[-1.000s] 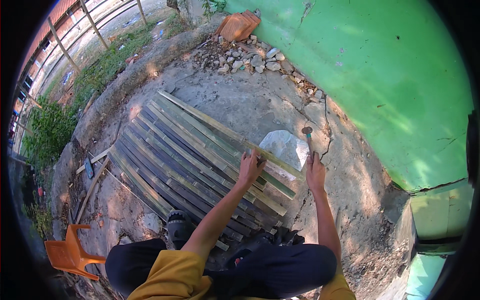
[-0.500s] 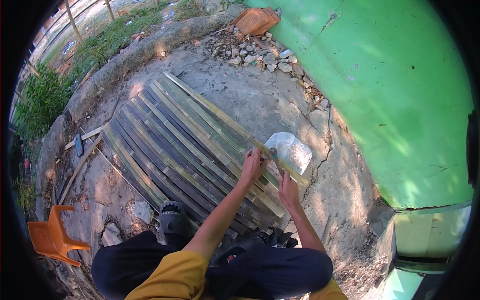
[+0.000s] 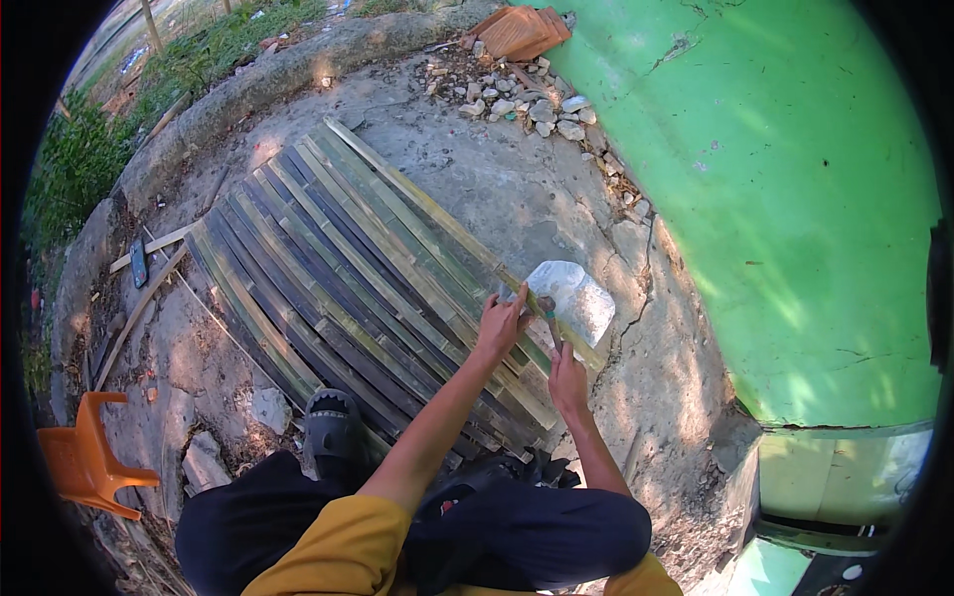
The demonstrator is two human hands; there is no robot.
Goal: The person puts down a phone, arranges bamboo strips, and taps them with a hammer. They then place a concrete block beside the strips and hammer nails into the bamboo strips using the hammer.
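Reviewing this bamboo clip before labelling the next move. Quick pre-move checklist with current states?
1. Left hand on the bamboo slats: ok, it rests on the slat beside the plastic bag.
2. Right hand gripping a tool: ok, a thin handle shows; tool type cannot tell.
3. Left fingers clear of the tool tip: cannot tell, hands sit very close.
4. Slats lying flat on the ground: ok.
5. Foot in sandal on the slats' near end: ok.
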